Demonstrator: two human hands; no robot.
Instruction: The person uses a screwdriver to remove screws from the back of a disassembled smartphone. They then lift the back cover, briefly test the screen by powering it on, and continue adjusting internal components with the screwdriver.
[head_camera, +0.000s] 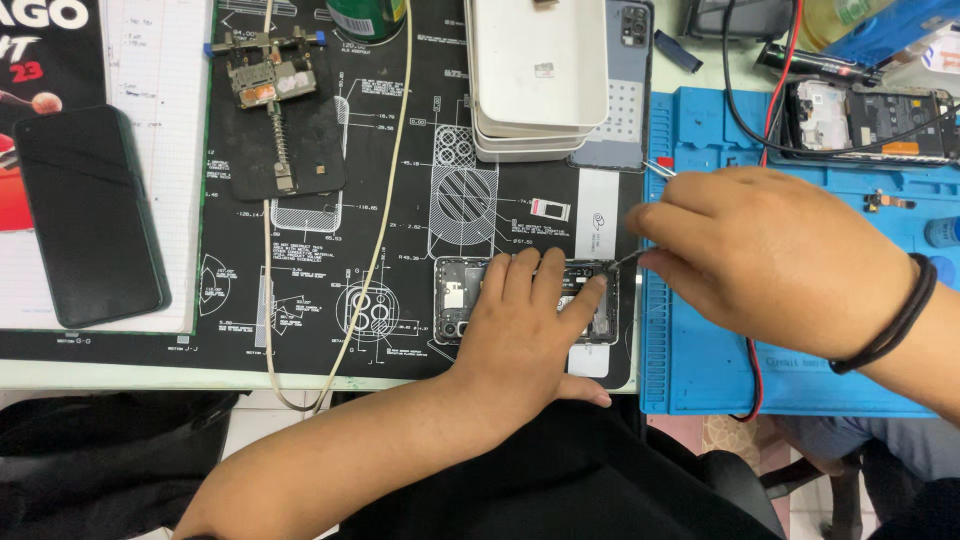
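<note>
Opened phone (470, 300) lies on black mat (400, 200), long axis left-right. Left hand (525, 330) flat on it, fingers spread. Right hand (770, 260) pinches tweezers (628, 257), tip at phone's right end.

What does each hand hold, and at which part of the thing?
The right hand pinches metal tweezers near their middle. The left hand grips nothing; it presses flat on the opened phone.

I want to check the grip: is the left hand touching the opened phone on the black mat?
Touching. The head view shows the left hand lying flat on the opened phone, its fingers pressing across the frame.
</note>
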